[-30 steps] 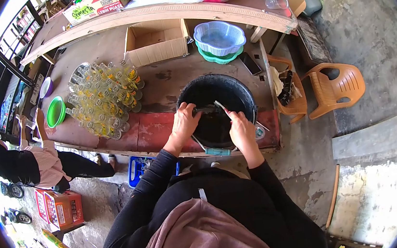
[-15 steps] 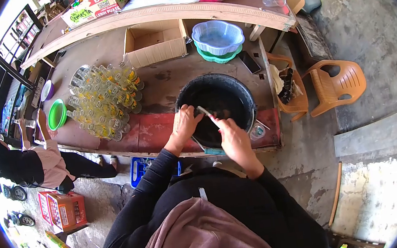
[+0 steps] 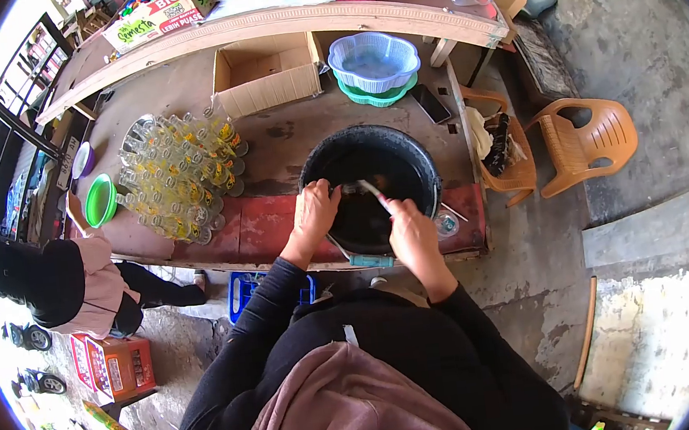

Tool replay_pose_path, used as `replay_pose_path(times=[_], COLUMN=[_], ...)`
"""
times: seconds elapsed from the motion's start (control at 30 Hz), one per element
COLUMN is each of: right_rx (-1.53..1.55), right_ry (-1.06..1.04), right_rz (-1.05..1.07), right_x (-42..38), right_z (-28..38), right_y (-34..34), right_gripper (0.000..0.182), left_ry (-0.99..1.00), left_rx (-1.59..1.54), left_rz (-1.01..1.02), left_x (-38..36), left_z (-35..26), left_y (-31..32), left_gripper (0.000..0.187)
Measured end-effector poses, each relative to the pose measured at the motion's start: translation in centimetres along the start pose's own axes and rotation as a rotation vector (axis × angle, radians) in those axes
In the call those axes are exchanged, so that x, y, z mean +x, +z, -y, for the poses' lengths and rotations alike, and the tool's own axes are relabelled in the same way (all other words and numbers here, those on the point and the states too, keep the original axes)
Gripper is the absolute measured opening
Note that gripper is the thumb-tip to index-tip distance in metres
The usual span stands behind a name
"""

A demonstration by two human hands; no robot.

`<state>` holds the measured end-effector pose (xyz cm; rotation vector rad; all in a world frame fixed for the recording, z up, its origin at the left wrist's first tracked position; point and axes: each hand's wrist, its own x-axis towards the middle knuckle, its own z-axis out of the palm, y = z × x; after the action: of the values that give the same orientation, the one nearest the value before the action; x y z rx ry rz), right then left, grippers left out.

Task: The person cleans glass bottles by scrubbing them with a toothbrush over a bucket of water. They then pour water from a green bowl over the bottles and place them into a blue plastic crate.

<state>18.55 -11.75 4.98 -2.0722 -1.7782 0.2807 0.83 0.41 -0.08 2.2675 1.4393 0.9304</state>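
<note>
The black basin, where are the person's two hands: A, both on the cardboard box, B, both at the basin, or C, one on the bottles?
B: the left hand and the right hand are both at the black basin, the right holding a thin stick.

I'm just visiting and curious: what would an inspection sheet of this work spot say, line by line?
Surface: worn brown wooden table with a red patch along its near edge.
Job's things: black basin holding dark liquid; a bottle held over it; a thin brush angled into it.
Clutter: cluster of yellow-labelled glass bottles, open cardboard box, stacked blue and green baskets, green bowl, phone.
Hands: left hand grips the bottle at the basin's rim; right hand holds the brush.
Cables: nothing seen.
Surroundings: two orange plastic chairs on concrete floor, blue crate under the table, another person crouched on the left.
</note>
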Motion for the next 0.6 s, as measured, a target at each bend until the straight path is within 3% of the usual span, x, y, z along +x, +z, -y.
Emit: replay_pose_path(times=[0.1,0.2,0.23,0.43,0.6], right_rx=[-0.068,0.171,0.126,-0.05,0.116], right_ry=[-0.017,-0.115,-0.174,0.018,-0.124], right_rz=[-0.017,0.004,0.007,0.048,0.05], right_x=[1.1,0.0,-0.1,2.8,1.4], right_z=[-1.6,1.0,0.6,-2.7,-0.2], right_y=[0.6,-0.3,0.2,1.0,0.1], right_gripper=[0.027,0.023,0.027,0.024,0.026], left_ry=[0.004,-0.025,-0.026,-0.042,-0.046], left_rx=[-0.021,-0.022,-0.02,-0.08,-0.086], left_rz=[-0.002,0.023,0.022,0.069,-0.001], left_x=[-0.1,-0.2,-0.1,-0.1,-0.2], left_z=[-0.1,-0.5,-0.7,-1.3,-0.9], left_y=[0.0,-0.6,-0.8,-1.5,-1.0], left_gripper=[0.022,0.022,0.022,0.031,0.031])
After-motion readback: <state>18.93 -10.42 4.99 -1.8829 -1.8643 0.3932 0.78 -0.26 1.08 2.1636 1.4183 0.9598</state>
